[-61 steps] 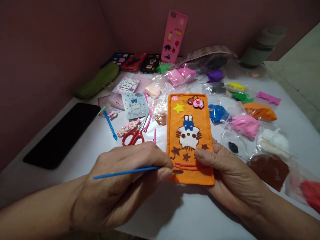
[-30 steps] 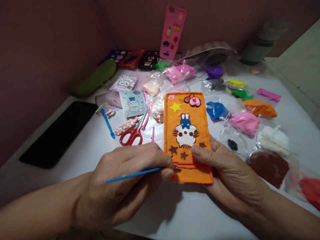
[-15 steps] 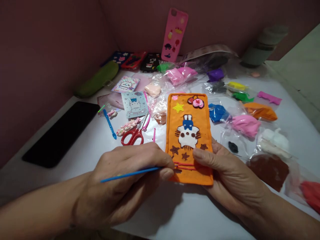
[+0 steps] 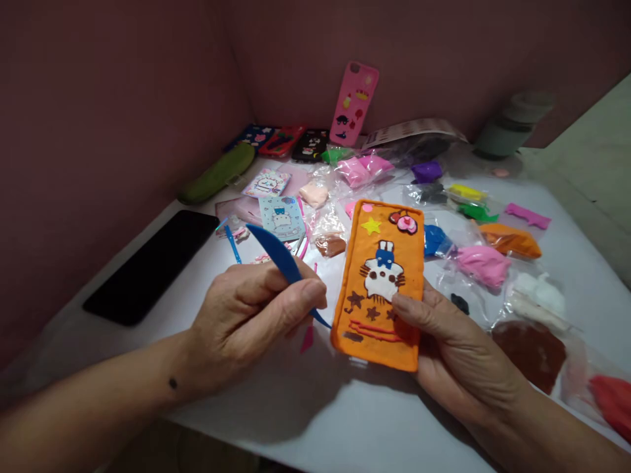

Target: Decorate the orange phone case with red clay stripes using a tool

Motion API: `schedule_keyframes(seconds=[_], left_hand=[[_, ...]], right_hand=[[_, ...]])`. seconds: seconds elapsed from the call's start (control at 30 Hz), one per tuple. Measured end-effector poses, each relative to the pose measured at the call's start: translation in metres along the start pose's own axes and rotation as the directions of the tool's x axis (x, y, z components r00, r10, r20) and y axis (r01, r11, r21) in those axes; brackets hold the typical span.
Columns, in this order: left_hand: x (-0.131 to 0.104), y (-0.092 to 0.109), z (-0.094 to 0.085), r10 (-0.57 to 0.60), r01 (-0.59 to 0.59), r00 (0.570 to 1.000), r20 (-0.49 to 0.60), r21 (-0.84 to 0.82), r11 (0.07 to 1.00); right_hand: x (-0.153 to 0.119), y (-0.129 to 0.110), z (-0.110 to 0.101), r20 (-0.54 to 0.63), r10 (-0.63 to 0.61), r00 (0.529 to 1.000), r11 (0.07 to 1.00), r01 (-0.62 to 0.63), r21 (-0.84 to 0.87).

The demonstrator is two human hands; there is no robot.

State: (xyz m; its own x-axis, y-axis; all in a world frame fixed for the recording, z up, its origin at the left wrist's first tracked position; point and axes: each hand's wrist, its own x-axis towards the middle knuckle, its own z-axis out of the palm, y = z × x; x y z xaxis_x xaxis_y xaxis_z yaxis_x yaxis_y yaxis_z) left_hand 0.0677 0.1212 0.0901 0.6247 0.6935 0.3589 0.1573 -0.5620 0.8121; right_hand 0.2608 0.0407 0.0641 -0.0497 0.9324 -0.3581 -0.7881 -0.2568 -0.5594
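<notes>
Observed: the orange panel (image 4: 383, 289) is held above the table (image 4: 355, 420), right of the black phone (image 4: 150, 268), by the right hand (image 4: 451, 341), thumb on its face, fingers behind. The left hand (image 4: 261, 315) pinches a blue tool (image 4: 277, 253), tip close to the panel's phone-side edge; from here, contact cannot be confirmed. Judged light, stiff-backed, with a soft facing liable to dent; best gripped by the side edges, avoiding the decorations (image 4: 371, 226). Since half a second ago, the left hand has withdrawn phoneward from the red strips (image 4: 377, 332), and the tool's broad blade now shows.
</notes>
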Motion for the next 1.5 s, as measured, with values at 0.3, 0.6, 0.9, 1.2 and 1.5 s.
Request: schedule_keyframes(seconds=[0.3,0.6,0.9,1.2,1.5], left_hand=[[-0.005,-0.005,0.004,0.267,-0.288,0.95,0.161,0.125,0.949],[-0.002,-0.005,0.007,0.307,-0.351,0.93,0.202,0.246,0.903],[-0.004,0.003,-0.002,0.285,-0.337,0.916,0.284,0.157,0.928],[-0.022,0.0,0.012,0.332,-0.351,0.907,0.26,0.03,0.936],[0.0,-0.002,-0.005,0.412,-0.503,0.845,0.341,0.241,0.83]], right_hand=[[-0.001,0.001,-0.001,-0.005,-0.046,0.999,0.998,0.046,0.043],[0.001,0.0,0.0,-0.002,-0.059,0.998,0.998,0.059,0.033],[0.001,0.001,-0.004,-0.037,-0.02,0.999,0.999,0.021,0.036],[0.001,0.002,-0.005,-0.03,-0.057,0.998,0.998,0.056,-0.037],[0.002,-0.003,-0.002,-0.035,-0.112,0.993,0.986,0.106,-0.128]])
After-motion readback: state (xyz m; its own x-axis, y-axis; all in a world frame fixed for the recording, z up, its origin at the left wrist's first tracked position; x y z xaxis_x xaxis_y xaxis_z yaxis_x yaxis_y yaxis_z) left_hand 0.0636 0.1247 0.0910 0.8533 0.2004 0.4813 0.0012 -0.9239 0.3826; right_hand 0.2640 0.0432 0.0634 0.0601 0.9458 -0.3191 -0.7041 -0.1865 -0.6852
